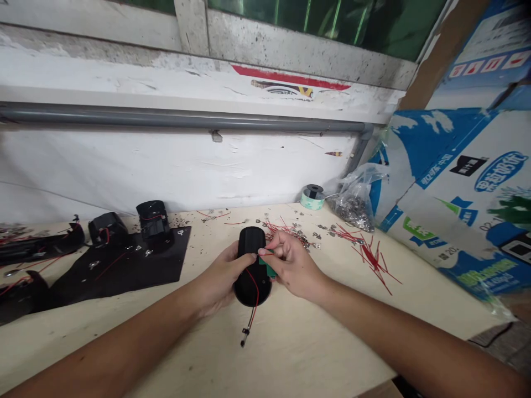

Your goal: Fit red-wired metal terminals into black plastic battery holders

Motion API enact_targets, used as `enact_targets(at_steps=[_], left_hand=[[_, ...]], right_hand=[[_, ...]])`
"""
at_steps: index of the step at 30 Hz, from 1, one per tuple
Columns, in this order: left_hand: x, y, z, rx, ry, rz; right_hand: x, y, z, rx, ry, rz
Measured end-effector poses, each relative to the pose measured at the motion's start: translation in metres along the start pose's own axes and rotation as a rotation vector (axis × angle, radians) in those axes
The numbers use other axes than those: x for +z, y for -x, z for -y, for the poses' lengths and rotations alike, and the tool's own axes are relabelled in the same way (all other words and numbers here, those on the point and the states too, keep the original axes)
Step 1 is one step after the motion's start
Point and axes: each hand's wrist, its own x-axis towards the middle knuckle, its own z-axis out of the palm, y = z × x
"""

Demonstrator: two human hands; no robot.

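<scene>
My left hand (226, 271) is wrapped round the side of a black plastic housing (250, 290), its thumb lying across the top. My right hand (292, 262) pinches a small green circuit board (269, 268) at the housing's right edge, and a red wire runs by its fingertips. Whether the board sits in the housing or only against it, I cannot tell. A red and a black wire hang from the housing's near end to a small connector-like part (244, 336). The fingers partly hide the board.
Loose red wires (371, 257) and small metal pieces (305, 240) lie behind and right. A tape roll (312, 198), a plastic bag of metal parts (352, 204) and a carton (452, 193) stand at the back right. More black housings (152, 221) and a black sheet (124, 271) occupy the left.
</scene>
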Motion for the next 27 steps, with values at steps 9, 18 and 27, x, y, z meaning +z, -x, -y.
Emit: enact_targets(at_steps=[9,18,27], left_hand=[[-0.004,-0.006,-0.003,0.045,0.288,-0.045],[-0.01,-0.007,-0.009,0.07,0.378,-0.054],[-0.014,-0.005,-0.005,0.031,0.315,0.19]], right_hand=[[-0.025,-0.015,0.007,-0.121,0.065,-0.091],[-0.03,0.004,0.022,-0.205,0.498,0.348],[-0.039,0.013,0.063,-0.178,0.574,0.351]])
